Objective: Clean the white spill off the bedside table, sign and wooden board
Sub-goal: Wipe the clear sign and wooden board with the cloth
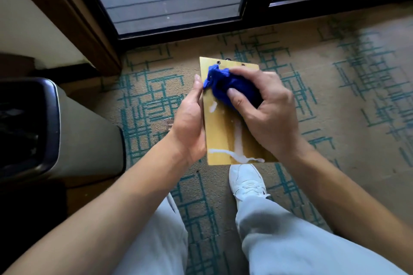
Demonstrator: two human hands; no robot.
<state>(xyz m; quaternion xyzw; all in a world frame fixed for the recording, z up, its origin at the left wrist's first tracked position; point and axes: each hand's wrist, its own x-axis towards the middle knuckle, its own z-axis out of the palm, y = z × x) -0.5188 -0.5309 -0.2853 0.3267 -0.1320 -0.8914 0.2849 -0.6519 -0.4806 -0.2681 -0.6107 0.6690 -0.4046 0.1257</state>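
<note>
Patterned carpet (pixel 335 118) by a glass door.
Left hand (pixel 190 123) clasps the wooden board's (pixel 221 131) edge; right hand (pixel 266 109) fingers clamp a blue cloth (pixel 225 85) above the white spill (pixel 237 140).

The board (pixel 220 131) is yellow-gold with white streaks (pixel 237 154). The cloth (pixel 225 86) is deep blue. The carpet (pixel 335 96) is tan with teal line patterns. Shoe (pixel 247 179) white, trousers (pixel 290 241) pale grey.

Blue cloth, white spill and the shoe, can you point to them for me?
blue cloth (pixel 220 81): head view, on the bunched middle of the cloth.
white spill (pixel 238 140): head view, on the long streak down the board.
shoe (pixel 247 179): head view, on the white laces.
</note>
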